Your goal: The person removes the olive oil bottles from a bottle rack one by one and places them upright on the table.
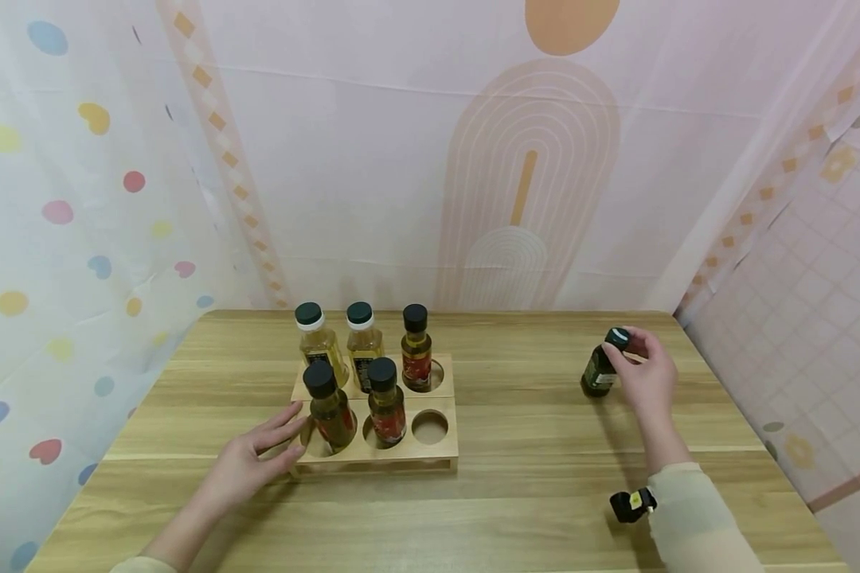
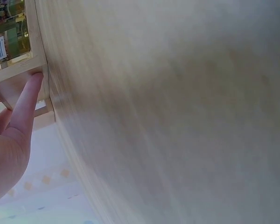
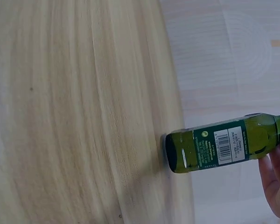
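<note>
At the table's right, my right hand (image 1: 645, 378) pinches a dark green glass bottle (image 1: 599, 374) by its cap and neck. In the right wrist view the bottle (image 3: 210, 144) shows a barcode label, its base at or just above the tabletop; I cannot tell which. My left hand (image 1: 254, 458) touches the left end of a two-tier wooden bottle rack (image 1: 419, 461), fingers extended. The back row holds two pale oil bottles (image 1: 365, 350) with green caps and a black-capped, red-labelled bottle (image 1: 416, 358). Two more black-capped bottles (image 1: 388, 410) stand in front, left of a bare round hole (image 1: 430, 428).
The wooden table (image 1: 530, 477) stretches between the rack and the bottle on the right. A small black device (image 1: 632, 504) is at the right wrist, by the sleeve. Patterned cloth (image 1: 365, 159) hangs behind the table's back edge and at both sides.
</note>
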A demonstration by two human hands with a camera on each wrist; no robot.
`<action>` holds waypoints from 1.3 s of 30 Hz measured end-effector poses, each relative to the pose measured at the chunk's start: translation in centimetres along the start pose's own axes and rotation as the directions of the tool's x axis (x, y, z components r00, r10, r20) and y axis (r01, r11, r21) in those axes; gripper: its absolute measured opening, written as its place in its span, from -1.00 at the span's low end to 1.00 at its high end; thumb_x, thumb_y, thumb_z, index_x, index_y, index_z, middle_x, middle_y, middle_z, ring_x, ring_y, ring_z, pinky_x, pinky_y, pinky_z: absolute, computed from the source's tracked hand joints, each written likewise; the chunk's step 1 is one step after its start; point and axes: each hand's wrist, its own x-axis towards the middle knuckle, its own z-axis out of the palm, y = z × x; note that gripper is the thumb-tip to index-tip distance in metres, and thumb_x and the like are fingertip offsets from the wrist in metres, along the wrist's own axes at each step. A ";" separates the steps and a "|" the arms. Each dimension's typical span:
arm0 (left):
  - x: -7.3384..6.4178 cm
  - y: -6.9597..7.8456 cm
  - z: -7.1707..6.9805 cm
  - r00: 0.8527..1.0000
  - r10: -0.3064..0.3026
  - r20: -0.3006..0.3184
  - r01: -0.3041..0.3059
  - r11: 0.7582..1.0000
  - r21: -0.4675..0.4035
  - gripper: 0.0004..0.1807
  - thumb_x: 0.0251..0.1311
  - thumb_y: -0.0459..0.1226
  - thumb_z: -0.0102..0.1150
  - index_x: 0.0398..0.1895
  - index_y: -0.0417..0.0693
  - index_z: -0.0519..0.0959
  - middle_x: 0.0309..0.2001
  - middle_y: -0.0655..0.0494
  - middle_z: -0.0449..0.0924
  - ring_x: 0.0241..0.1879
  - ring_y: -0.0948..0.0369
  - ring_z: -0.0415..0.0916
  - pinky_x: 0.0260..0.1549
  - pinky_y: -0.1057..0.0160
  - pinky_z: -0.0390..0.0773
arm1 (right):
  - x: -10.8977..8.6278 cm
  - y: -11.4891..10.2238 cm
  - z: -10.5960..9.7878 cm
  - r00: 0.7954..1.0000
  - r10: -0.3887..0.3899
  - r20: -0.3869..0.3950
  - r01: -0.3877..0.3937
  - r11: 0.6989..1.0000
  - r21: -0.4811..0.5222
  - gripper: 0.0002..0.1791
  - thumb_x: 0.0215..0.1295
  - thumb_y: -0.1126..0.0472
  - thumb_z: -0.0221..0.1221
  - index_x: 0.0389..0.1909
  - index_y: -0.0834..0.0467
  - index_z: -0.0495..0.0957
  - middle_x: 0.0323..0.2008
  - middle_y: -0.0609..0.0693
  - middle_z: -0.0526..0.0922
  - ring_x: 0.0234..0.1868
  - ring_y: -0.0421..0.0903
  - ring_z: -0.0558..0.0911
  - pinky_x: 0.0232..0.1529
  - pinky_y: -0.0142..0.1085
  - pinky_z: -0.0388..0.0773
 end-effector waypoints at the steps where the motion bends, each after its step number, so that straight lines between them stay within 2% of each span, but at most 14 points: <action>1: 0.0 0.0 0.0 1.000 0.004 -0.003 -0.004 1.000 0.000 -0.53 0.28 -0.19 0.32 0.22 -0.19 0.57 0.40 0.00 0.34 0.33 -0.13 0.28 0.03 0.67 0.16 | 0.1 0.1 0.0 1.000 0.003 0.002 -0.003 1.000 -0.008 -0.59 0.27 0.24 0.34 0.08 0.31 0.54 -0.05 0.20 0.63 -0.11 -0.25 0.52 -0.20 -0.67 0.46; 11: -0.1 0.2 0.0 1.000 -0.003 0.000 0.003 1.000 -0.011 -0.52 0.28 -0.19 0.32 0.22 -0.20 0.57 0.40 -0.01 0.34 0.33 -0.13 0.27 0.01 0.67 0.19 | 1.2 0.3 0.7 0.999 -0.029 0.018 0.029 0.999 -0.029 -0.59 0.24 0.25 0.36 0.04 0.35 0.53 -0.10 0.27 0.64 -0.07 0.01 0.57 -0.28 -0.73 0.39; 21: 0.0 0.1 -0.1 1.000 -0.010 -0.005 0.010 1.000 0.014 -0.52 0.27 -0.17 0.32 0.22 -0.16 0.58 0.40 0.04 0.34 0.33 -0.11 0.28 0.06 0.61 0.20 | 1.5 0.4 0.9 1.000 -0.006 -0.005 0.005 0.998 -0.060 -0.58 0.24 0.22 0.37 0.05 0.32 0.53 -0.12 0.24 0.64 -0.11 -0.04 0.56 -0.32 -0.70 0.36; 27: 0.0 -0.1 -0.1 1.000 -0.012 -0.001 0.012 1.000 0.005 -0.52 0.27 -0.17 0.32 0.22 -0.17 0.57 0.41 0.04 0.32 0.34 -0.12 0.27 0.07 0.60 0.19 | 1.5 0.5 0.7 1.000 -0.015 0.005 0.015 0.999 -0.029 -0.58 0.23 0.24 0.37 0.04 0.33 0.52 -0.13 0.24 0.62 -0.10 0.00 0.57 -0.31 -0.71 0.38; 34: 0.0 -0.2 0.0 1.000 0.021 -0.017 -0.021 1.000 0.016 -0.54 0.26 -0.20 0.34 0.19 -0.18 0.59 0.38 0.01 0.36 0.31 -0.12 0.31 0.04 0.65 0.17 | 1.2 0.7 0.4 0.999 -0.002 0.034 0.002 1.000 -0.016 -0.53 0.25 0.20 0.36 0.09 0.34 0.49 -0.08 0.25 0.61 -0.05 0.04 0.56 -0.28 -0.70 0.39; 39: 0.0 -0.1 0.0 1.000 0.005 -0.003 -0.005 1.000 0.000 -0.53 0.27 -0.18 0.32 0.21 -0.19 0.58 0.40 0.02 0.34 0.33 -0.12 0.28 0.06 0.63 0.17 | 0.6 0.8 -0.1 1.000 -0.009 0.027 0.009 1.000 0.000 -0.52 0.26 0.23 0.35 0.12 0.36 0.48 -0.06 0.28 0.61 -0.07 0.01 0.54 -0.25 -0.70 0.39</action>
